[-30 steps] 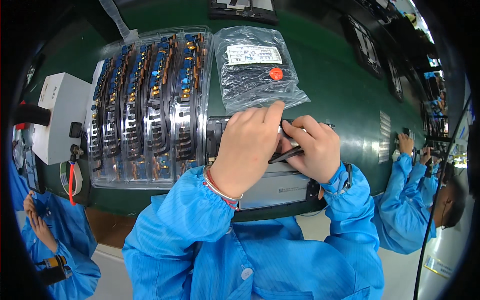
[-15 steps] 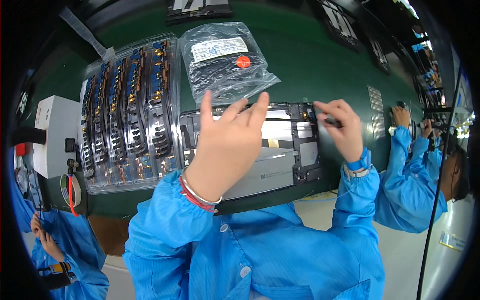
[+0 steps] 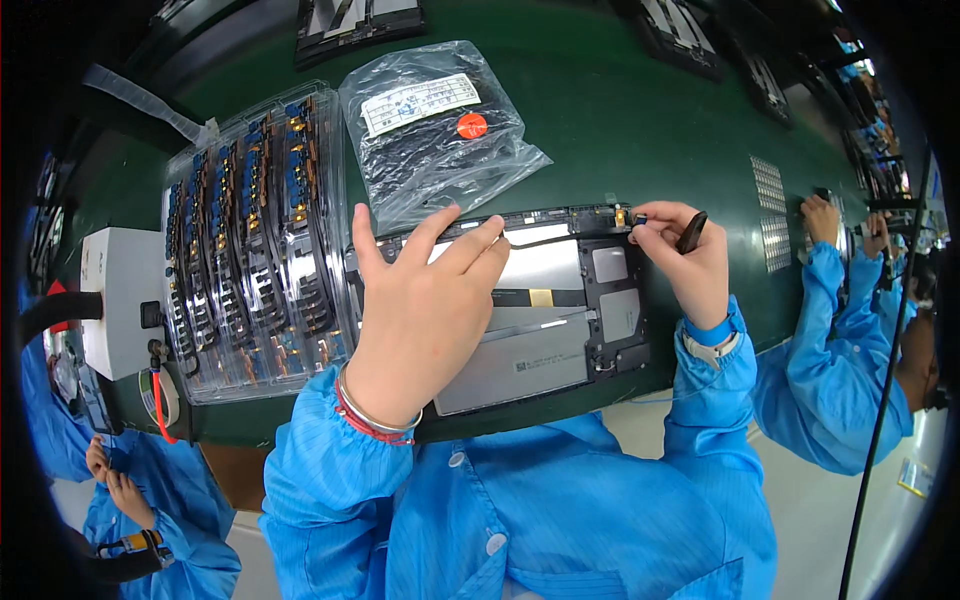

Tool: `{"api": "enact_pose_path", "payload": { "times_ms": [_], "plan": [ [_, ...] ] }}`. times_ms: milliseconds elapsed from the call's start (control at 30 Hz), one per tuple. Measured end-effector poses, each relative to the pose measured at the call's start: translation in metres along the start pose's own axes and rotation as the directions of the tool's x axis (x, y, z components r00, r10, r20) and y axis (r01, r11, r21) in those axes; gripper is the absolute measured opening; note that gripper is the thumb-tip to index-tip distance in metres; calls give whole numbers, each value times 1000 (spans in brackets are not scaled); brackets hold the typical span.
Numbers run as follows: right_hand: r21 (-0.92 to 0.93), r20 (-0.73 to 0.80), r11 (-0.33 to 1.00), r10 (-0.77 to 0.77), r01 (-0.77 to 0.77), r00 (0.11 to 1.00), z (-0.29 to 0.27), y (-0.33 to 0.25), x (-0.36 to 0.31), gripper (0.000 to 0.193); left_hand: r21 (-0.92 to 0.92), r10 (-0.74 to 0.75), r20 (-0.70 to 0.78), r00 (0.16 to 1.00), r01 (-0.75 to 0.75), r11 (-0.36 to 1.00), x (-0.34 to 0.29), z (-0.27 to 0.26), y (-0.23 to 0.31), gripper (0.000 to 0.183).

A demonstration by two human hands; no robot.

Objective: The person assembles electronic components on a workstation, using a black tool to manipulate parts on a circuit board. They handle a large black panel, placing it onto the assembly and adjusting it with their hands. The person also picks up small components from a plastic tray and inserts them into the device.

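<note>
An opened tablet (image 3: 550, 365) lies at the table's front edge, its silver plates, black frame and grey battery showing. My left hand (image 3: 425, 310) spreads its fingers over its left part, the fingertips along the far edge. At the tablet's far right corner, my right hand (image 3: 690, 265) pinches thumb and forefinger together beside a small gold part (image 3: 620, 216). A small dark blue piece shows at those fingertips, too small to name. The same hand holds a black pen-like tool (image 3: 692, 232), its end sticking up between the fingers.
Left of the tablet stands a clear tray (image 3: 335, 150) of flex-cable boards, beside a white box (image 3: 125, 300). Behind lies a clear plastic bag (image 3: 440, 135) with dark contents. Sheets of small pieces (image 3: 768, 185) lie to the right, near a co-worker's hand (image 3: 822, 220).
My left hand has come down and leftward over the tablet. My right fingers have closed in on its far right corner, and the black tool now points more upward.
</note>
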State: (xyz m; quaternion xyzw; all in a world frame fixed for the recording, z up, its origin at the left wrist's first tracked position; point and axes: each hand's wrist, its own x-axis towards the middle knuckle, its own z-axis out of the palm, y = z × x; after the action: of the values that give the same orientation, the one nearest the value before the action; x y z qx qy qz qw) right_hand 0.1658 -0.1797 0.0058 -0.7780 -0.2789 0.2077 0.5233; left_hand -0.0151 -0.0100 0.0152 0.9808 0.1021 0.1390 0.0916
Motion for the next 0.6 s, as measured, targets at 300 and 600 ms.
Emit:
{"api": "enact_pose_path", "payload": {
  "times_ms": [300,600],
  "plan": [
    [-438,-10,856,-309,274,951,7,0,-7,19,173,99,-88,991,-83,982,1,4,10,19],
    [-357,-90,909,-261,213,961,12,-2,-6,36,199,355,-14,935,-345,917,9,7,9,17]
  ]
}}
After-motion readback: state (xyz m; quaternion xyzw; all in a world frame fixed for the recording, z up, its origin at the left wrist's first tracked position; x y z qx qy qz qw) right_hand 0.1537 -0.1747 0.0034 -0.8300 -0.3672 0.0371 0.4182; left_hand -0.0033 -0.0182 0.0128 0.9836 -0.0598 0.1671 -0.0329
